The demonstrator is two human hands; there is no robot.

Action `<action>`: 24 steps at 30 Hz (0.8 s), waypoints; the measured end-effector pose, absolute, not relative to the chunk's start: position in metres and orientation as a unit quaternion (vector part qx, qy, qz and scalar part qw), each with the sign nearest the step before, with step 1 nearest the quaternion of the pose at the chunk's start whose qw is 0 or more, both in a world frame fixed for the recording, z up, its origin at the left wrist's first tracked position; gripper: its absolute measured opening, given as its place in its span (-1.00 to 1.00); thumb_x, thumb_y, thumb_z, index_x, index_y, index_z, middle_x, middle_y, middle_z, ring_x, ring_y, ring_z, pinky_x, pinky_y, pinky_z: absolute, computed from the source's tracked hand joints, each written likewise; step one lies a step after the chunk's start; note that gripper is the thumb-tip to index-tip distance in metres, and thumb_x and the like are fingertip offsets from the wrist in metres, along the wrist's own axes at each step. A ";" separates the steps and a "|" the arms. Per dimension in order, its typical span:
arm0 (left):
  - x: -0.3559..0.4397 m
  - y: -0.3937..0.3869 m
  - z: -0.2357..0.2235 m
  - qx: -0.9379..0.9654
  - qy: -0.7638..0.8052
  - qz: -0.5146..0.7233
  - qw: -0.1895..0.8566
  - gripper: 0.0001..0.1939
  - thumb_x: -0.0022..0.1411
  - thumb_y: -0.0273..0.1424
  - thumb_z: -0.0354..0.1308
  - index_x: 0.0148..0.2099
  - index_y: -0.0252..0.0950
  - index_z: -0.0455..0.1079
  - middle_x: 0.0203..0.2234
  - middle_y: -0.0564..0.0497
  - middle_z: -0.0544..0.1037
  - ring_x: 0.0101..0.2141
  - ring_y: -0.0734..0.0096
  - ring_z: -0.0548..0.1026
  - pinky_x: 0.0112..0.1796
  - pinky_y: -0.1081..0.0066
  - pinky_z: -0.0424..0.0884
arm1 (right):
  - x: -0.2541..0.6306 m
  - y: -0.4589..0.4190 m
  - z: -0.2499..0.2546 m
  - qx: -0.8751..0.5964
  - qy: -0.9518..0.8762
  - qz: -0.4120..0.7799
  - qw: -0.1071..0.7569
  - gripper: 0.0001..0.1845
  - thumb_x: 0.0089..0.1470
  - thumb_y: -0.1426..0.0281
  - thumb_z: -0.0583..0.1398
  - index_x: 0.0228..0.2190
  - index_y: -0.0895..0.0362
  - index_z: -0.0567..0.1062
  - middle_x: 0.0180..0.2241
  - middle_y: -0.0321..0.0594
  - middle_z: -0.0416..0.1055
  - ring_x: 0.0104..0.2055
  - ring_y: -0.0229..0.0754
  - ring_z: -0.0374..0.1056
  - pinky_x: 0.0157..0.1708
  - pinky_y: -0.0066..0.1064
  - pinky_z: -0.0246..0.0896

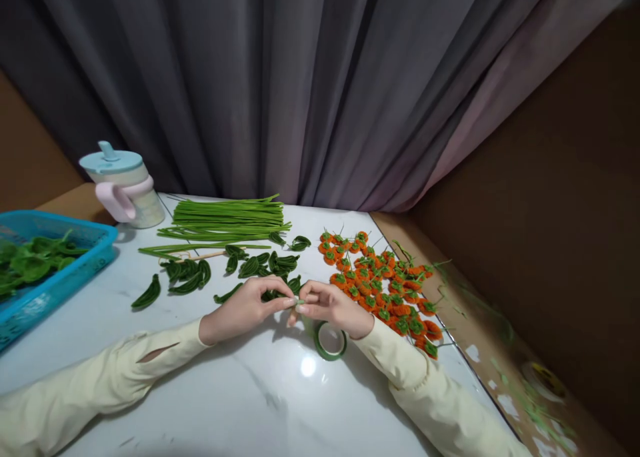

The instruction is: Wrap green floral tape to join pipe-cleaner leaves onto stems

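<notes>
My left hand point(253, 305) and my right hand point(334, 305) meet over the middle of the table, fingertips pinched together. A small pale green strip point(299, 302), which looks like floral tape, shows between them; anything inside it is hidden by the fingers. Just below my right hand is a roll of green tape point(330, 341) on the table. Dark green fuzzy leaves point(187, 275) lie in small groups beyond and left of my left hand, some partly covered by it. To the right of my right hand spread several orange fuzzy pieces with green tops point(380, 280), thin stems sticking out.
Bright green stems point(227, 215) lie bundled at the back of the white table point(240, 403). A blue basket point(95, 260) with green leafy pieces stands at left, near a lidded cup point(125, 190). Scraps and another roll point(545, 381) lie at right. A grey curtain point(280, 90) hangs behind.
</notes>
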State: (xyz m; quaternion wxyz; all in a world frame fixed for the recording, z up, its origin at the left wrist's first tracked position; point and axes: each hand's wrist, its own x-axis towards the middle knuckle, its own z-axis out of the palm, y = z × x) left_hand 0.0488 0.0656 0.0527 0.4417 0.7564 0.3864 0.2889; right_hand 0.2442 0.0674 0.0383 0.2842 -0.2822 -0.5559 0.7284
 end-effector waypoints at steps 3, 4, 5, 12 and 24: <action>0.045 0.068 0.056 0.750 0.399 0.286 0.444 -0.78 0.16 -0.27 0.07 -0.32 -0.30 0.44 -0.38 0.03 0.52 -0.33 0.38 0.42 -0.28 0.44 0.30 | 0.243 0.073 0.041 -0.248 -0.537 0.761 0.265 -0.68 -0.09 0.24 0.27 -0.41 0.18 0.31 -0.53 -0.24 0.48 -0.39 -0.20 0.44 -0.25 -0.29 0.25; 0.045 0.068 0.056 0.748 0.402 0.285 0.444 -0.79 0.16 -0.28 0.07 -0.32 -0.30 0.44 -0.38 0.03 0.52 -0.34 0.39 0.42 -0.29 0.44 0.30 | 0.242 0.074 0.041 -0.241 -0.534 0.766 0.265 -0.68 -0.09 0.24 0.27 -0.41 0.19 0.31 -0.54 -0.23 0.48 -0.39 -0.19 0.44 -0.25 -0.28 0.25; 0.044 0.069 0.057 0.747 0.406 0.283 0.443 -0.79 0.16 -0.28 0.07 -0.31 -0.30 0.44 -0.38 0.03 0.52 -0.34 0.39 0.42 -0.29 0.44 0.29 | 0.242 0.075 0.042 -0.237 -0.530 0.769 0.267 -0.67 -0.09 0.24 0.28 -0.40 0.20 0.31 -0.53 -0.22 0.49 -0.40 -0.18 0.45 -0.26 -0.28 0.26; 0.043 0.071 0.061 0.746 0.416 0.278 0.440 -0.80 0.14 -0.29 0.07 -0.33 -0.30 0.44 -0.39 0.04 0.53 -0.36 0.39 0.43 -0.31 0.46 0.30 | 0.241 0.074 0.041 -0.274 -0.515 0.758 0.291 -0.66 -0.14 0.23 0.30 -0.44 0.22 0.36 -0.59 -0.23 0.48 -0.54 -0.26 0.40 -0.42 -0.39 0.27; 0.046 0.062 0.051 0.833 0.360 0.338 0.251 -0.84 0.23 -0.39 0.03 -0.36 -0.30 0.39 -0.42 0.04 0.49 -0.34 0.39 0.37 -0.24 0.33 0.14 | 0.243 0.071 0.050 -0.286 -0.495 0.776 0.267 -0.73 -0.15 0.33 0.31 -0.44 0.24 0.39 -0.63 -0.24 0.47 -0.60 -0.26 0.38 -0.49 -0.44 0.25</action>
